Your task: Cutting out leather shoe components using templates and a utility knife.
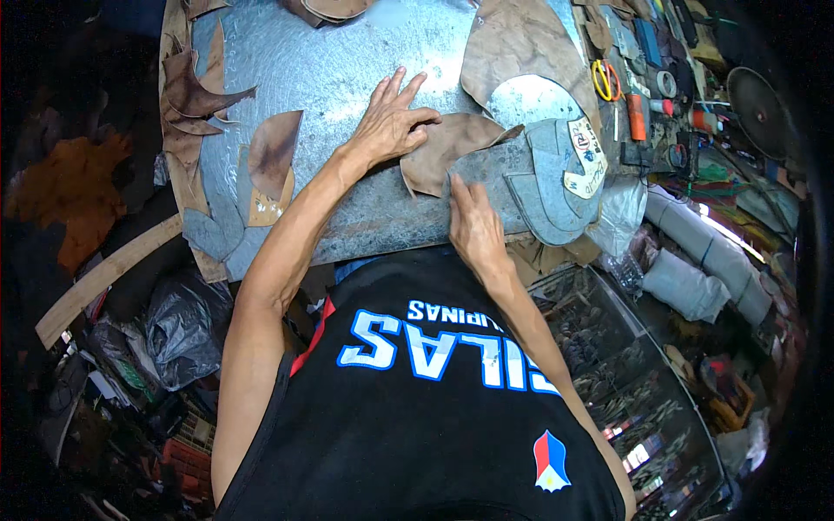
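My left hand lies on the metal-topped work surface, fingers stretched and spread, its thumb side at the edge of a brown leather piece. Closer to my body, my right hand has its fingers closed at the left end of a flat grey template. That template overlaps the leather's lower right part. The right fingertips partly cover the template's end. More curved grey templates are stacked to the right, with a pale, marked curved piece on top.
Leather offcuts line the left edge, near a pointed leather piece. A large leather piece lies at the back. Scissors with yellow and orange handles lie right, near an orange cylinder. A round fan stands beyond.
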A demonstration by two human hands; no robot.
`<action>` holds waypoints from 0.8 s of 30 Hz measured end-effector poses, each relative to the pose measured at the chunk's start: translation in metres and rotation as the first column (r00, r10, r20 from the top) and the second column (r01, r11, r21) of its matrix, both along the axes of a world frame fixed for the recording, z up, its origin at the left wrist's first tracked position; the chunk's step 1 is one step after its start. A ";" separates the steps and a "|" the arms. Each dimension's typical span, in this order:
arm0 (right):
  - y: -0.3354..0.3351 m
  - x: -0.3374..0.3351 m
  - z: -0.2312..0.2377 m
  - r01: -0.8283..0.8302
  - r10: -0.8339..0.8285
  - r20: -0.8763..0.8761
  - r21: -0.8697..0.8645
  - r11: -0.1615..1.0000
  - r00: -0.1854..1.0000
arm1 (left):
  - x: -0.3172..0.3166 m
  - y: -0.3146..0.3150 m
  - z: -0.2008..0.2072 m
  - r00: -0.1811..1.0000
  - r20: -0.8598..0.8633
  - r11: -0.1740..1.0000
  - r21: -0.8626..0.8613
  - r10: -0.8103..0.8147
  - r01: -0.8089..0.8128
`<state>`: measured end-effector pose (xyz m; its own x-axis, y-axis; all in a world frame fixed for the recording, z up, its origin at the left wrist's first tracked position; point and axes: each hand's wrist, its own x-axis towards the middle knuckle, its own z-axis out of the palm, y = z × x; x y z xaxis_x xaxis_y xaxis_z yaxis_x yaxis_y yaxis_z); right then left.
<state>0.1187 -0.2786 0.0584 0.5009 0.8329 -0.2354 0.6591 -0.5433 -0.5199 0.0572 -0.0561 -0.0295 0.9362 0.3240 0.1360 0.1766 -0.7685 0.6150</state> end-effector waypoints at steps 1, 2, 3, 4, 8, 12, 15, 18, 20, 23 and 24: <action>-0.012 -0.004 0.004 -0.014 0.014 -0.002 -0.040 0.999 1.000 | -0.002 0.002 0.002 1.000 0.006 1.000 0.009 0.002 -0.002; -0.023 -0.004 0.004 -0.011 0.011 0.007 -0.037 0.999 1.000 | -0.002 0.003 0.003 1.000 -0.008 0.999 0.036 -0.008 0.008; -0.032 -0.003 0.003 -0.012 0.013 -0.026 0.020 1.000 1.000 | -0.002 0.005 0.005 1.000 -0.022 0.998 0.066 -0.013 0.015; -0.038 -0.001 0.003 -0.006 0.010 -0.057 0.077 0.997 0.998 | -0.004 0.003 0.007 1.000 -0.011 0.997 0.072 -0.020 0.021; -0.013 0.042 0.005 0.332 -0.311 -0.131 0.198 0.922 0.941 | -0.025 -0.020 0.041 0.995 -0.030 0.995 0.028 0.100 -0.099; 0.026 0.093 -0.024 0.349 -0.423 0.148 0.361 0.865 0.894 | -0.057 -0.053 0.046 0.958 -0.232 0.976 -0.096 0.167 -0.193; 0.032 0.113 -0.045 0.403 -0.408 0.024 0.114 0.908 0.913 | -0.060 -0.066 0.037 0.956 -0.264 0.955 -0.225 0.132 -0.194; 0.018 0.093 -0.040 0.539 -0.477 -0.320 0.142 0.830 0.819 | -0.068 -0.066 0.035 0.976 -0.153 0.944 -0.266 0.157 -0.193; 0.001 0.067 -0.008 0.746 -0.394 -0.799 0.099 0.659 0.454 | -0.070 -0.061 0.033 0.984 -0.070 0.867 -0.466 0.163 -0.177; -0.028 0.036 0.030 0.907 -0.073 -0.995 0.029 0.421 0.066 | -0.068 -0.050 0.043 0.956 -0.233 0.666 -0.686 0.180 -0.293; -0.034 0.029 0.029 0.908 -0.068 -0.996 0.030 0.417 0.065 | -0.066 -0.052 0.039 0.956 -0.233 0.671 -0.682 0.178 -0.291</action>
